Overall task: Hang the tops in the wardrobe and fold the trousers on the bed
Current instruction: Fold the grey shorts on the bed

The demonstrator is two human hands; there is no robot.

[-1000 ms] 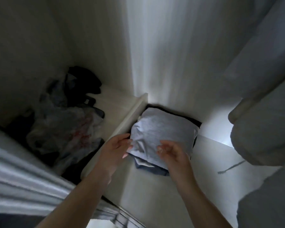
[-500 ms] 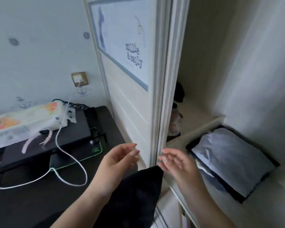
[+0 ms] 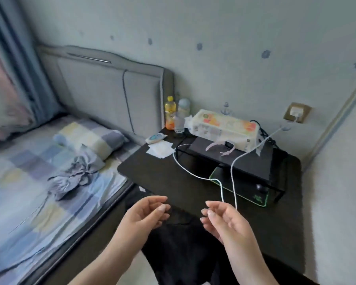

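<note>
My left hand [image 3: 146, 214] and my right hand [image 3: 222, 220] hover side by side at the bottom centre, palms facing each other, fingers loosely curled, holding nothing. A crumpled grey garment [image 3: 74, 173] lies on the bed [image 3: 29, 202] to the left, near the checked pillow [image 3: 90, 140]. A black fabric [image 3: 179, 251] hangs below and between my forearms. The wardrobe is out of view except for a strip of its frame [image 3: 337, 120] at the right edge.
A black bedside table [image 3: 162, 175] stands ahead with a tissue box [image 3: 222, 128], two bottles [image 3: 173, 116], a black stand, a glowing mouse pad and a white cable [image 3: 232, 171] running to a wall socket [image 3: 296, 115]. A grey headboard [image 3: 111, 89] and blue curtain [image 3: 14, 58] are at the left.
My view has swung left from the wardrobe shelf with the folded stack, past the door, to the bedside table and bed. Both hands let go of the stack and stay empty.
</note>
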